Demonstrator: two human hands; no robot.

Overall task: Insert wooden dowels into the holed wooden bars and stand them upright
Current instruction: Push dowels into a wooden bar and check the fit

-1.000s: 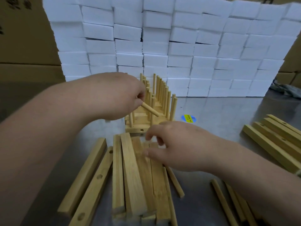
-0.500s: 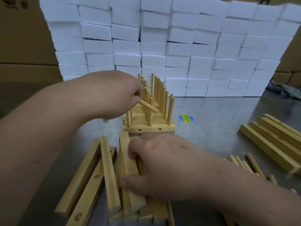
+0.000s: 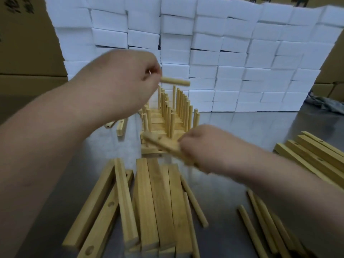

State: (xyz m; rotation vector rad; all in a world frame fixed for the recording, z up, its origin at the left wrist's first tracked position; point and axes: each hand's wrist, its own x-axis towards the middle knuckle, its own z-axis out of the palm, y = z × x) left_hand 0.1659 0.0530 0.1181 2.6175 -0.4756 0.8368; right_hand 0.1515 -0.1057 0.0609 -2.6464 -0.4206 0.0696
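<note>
My left hand (image 3: 128,81) is raised above the table and pinches a short wooden dowel (image 3: 176,82) that sticks out level to the right. My right hand (image 3: 202,146) grips one holed wooden bar (image 3: 162,145), lifted and tilted in front of the finished bars; the bar is blurred. Behind it stands a row of finished bars with upright dowels (image 3: 173,112). A pile of loose wooden bars (image 3: 152,200) lies flat on the metal table (image 3: 232,131) below both hands.
More bars (image 3: 314,155) are stacked at the right edge. Loose dowels (image 3: 264,220) lie at the lower right, and one dowel (image 3: 194,202) lies beside the pile. A wall of white foam blocks (image 3: 214,53) closes the back. Two short bars (image 3: 121,127) lie left of the finished row.
My right hand has lifted one bar out of the pile and carried it up toward the finished row. My left hand rose with its dowel, which now points level.
</note>
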